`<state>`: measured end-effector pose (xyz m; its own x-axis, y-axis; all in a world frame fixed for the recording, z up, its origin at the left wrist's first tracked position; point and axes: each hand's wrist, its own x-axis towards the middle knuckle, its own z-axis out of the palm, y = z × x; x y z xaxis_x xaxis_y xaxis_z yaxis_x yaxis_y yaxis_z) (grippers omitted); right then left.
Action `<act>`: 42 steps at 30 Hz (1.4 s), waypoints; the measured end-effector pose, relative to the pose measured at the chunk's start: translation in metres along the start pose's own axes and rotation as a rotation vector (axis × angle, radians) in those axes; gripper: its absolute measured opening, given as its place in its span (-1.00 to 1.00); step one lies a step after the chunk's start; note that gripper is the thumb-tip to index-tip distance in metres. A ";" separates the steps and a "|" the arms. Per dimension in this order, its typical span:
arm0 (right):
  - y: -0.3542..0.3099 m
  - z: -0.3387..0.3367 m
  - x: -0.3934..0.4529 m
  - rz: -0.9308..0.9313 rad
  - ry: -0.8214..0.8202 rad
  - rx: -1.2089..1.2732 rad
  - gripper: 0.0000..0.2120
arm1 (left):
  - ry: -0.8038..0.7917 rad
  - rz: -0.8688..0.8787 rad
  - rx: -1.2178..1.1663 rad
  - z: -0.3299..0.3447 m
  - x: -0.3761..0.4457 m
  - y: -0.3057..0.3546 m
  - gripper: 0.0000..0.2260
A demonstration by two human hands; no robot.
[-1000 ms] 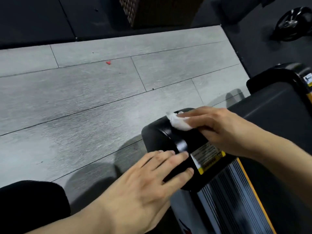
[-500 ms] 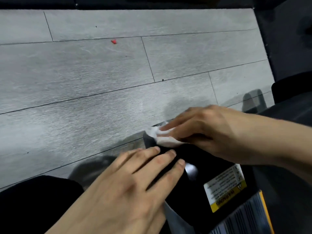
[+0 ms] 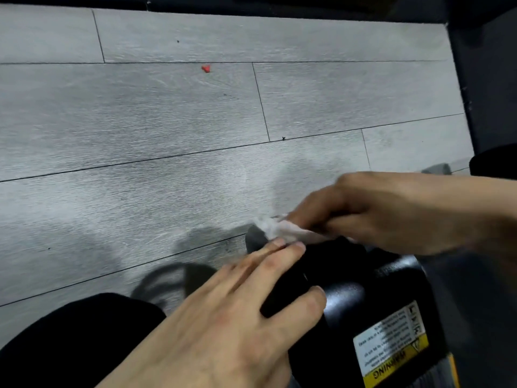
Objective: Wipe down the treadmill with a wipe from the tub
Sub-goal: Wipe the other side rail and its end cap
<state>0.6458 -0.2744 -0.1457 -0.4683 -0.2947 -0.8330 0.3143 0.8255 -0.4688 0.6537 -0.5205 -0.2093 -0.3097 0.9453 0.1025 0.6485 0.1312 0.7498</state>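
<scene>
The crumpled white wipe (image 3: pixel 282 230) lies on the far rounded corner of the treadmill's glossy black plastic end cap (image 3: pixel 361 298), at the lower right of the view, where the cap meets the floor. The right hand (image 3: pixel 391 211) reaches in from the right edge and presses the wipe onto the cap, its fingers bent over the cloth and gripping it; the hand is blurred, so the exact lie of each finger is unclear. The left hand (image 3: pixel 237 312) comes up from the bottom edge and rests flat on the near side of the same cap, fingers straight and slightly spread, holding nothing. Its two longest fingertips (image 3: pixel 279 242) touch the near edge of the wipe, and its thumb lies farther right on the shiny top of the cap.

On the cap, near the bottom right corner, sits a white and yellow warning label (image 3: pixel 391 348) printed "WARNING", seen upside down. A thin yellow strip (image 3: pixel 453 371) runs just beside it.

Around the cap stretches a pale grey wood-grain plank floor (image 3: pixel 167 163) with dark seams. A small red scrap (image 3: pixel 206 68) lies on it, well apart from the hands. A dark mat (image 3: pixel 484 65) borders the floor at the right, and black clothing (image 3: pixel 70 337) fills the lower left corner.
</scene>
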 end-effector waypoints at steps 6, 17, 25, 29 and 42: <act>0.025 0.002 0.004 0.152 0.041 -0.072 -0.68 | 0.078 0.002 -0.043 0.008 0.000 0.006 -0.61; 0.060 0.014 -0.024 0.168 0.281 0.160 -0.59 | 0.040 -0.021 0.086 0.007 0.005 0.020 -0.60; 0.066 0.031 -0.001 0.254 0.365 0.158 -0.77 | -0.133 -0.053 0.169 0.003 0.033 0.037 -0.59; 0.077 0.020 0.029 0.380 0.236 0.284 -0.65 | -0.198 -0.027 0.207 0.008 0.039 0.044 -0.64; 0.071 0.126 -0.101 0.139 0.891 0.558 -0.68 | -0.208 -0.047 0.217 0.009 0.039 0.048 -0.56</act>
<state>0.8193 -0.2467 -0.1318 -0.7642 0.4314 -0.4794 0.6405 0.4203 -0.6427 0.6794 -0.4749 -0.1748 -0.2082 0.9746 -0.0822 0.7771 0.2159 0.5912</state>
